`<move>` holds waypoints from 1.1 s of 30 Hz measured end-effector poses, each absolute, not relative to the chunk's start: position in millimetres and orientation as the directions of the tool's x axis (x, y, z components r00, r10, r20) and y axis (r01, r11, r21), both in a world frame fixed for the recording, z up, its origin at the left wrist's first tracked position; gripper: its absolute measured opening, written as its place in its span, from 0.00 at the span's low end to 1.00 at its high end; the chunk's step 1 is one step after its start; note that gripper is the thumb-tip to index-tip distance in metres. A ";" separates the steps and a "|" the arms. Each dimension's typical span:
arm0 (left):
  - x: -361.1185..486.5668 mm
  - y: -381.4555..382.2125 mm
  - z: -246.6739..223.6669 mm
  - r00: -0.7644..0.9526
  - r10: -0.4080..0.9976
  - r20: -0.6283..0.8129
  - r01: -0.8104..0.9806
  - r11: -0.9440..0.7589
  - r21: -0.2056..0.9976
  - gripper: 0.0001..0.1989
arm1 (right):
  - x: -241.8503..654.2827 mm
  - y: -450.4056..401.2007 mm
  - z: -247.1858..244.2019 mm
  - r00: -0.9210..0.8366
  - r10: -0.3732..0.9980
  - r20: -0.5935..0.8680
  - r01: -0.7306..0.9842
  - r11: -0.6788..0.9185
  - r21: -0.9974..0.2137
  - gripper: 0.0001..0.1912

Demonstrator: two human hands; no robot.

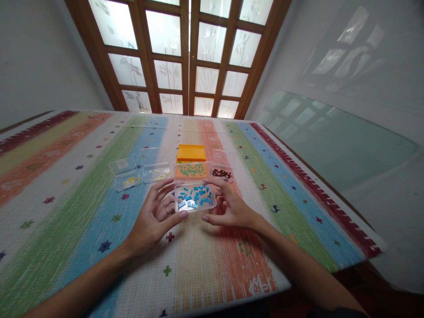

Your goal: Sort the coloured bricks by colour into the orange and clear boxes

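Observation:
A clear plastic box (177,197) of small blue building bricks (197,194) is between my hands, its near side tilted a little toward me. My left hand (159,210) grips its left end, thumb at the near corner and fingers curled along the side. On the right end, my right hand (228,205) holds it, with the index finger at the far corner and the thumb near the front edge. Just behind stands another clear box (209,165) of small green pieces (192,170). To its right is a box of dark brown pieces (221,172).
Left of the held box are clear boxes with yellow and white pieces (131,181) and pale pieces (160,173), lids raised. An orange-yellow case (191,152) stands behind. A striped tablecloth (132,282) covers the table; glazed wooden doors (190,57) rise beyond it.

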State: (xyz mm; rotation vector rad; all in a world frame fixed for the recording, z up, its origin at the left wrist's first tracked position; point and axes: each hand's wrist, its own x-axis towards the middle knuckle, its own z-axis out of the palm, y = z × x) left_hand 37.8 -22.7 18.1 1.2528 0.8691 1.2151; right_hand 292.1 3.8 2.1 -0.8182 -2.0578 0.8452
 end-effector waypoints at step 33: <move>33.7 -15.7 21.4 0.197 0.937 0.289 -0.216 -0.246 0.945 0.28 | 284.1 9.2 3.2 -0.401 0.880 0.254 -0.012 0.273 -0.962 0.42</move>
